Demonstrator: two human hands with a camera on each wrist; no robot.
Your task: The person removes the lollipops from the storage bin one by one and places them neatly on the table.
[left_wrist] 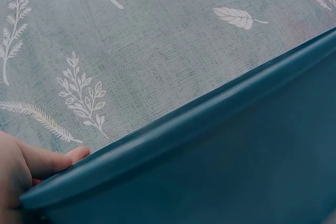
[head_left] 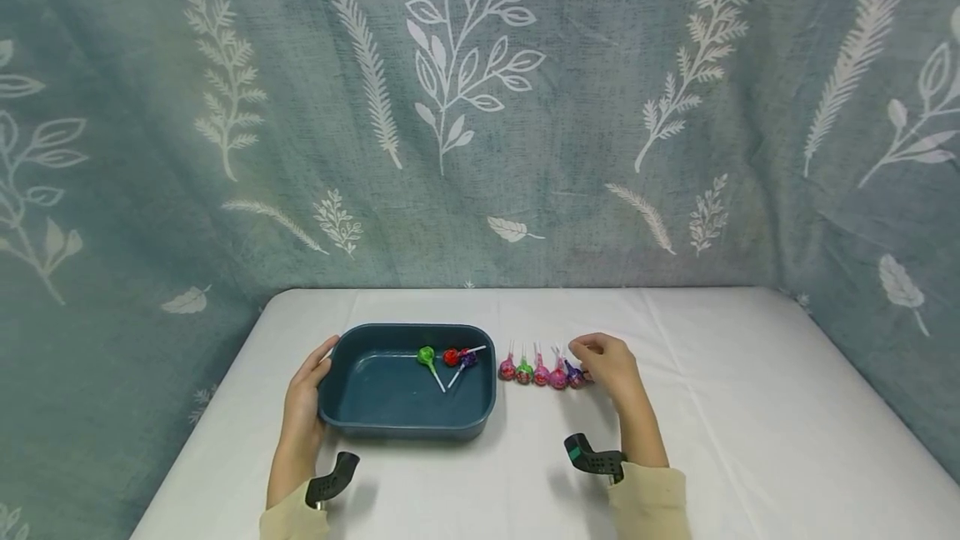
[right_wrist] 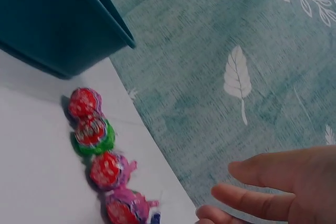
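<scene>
A dark teal tub stands on the white table. Inside it lie a green lollipop, a red lollipop and a purple one, with another red one partly hidden. My left hand rests along the tub's left outer side, its fingertips at the rim in the left wrist view. To the right of the tub runs a row of wrapped lollipops, including a green one and a pink one. Over the row's right end hovers my right hand, fingers extended and nothing visible between them.
A white cloth covers the table. Behind it hangs a grey-green curtain with white leaf prints. Black wrist cameras sit at both beige sleeves.
</scene>
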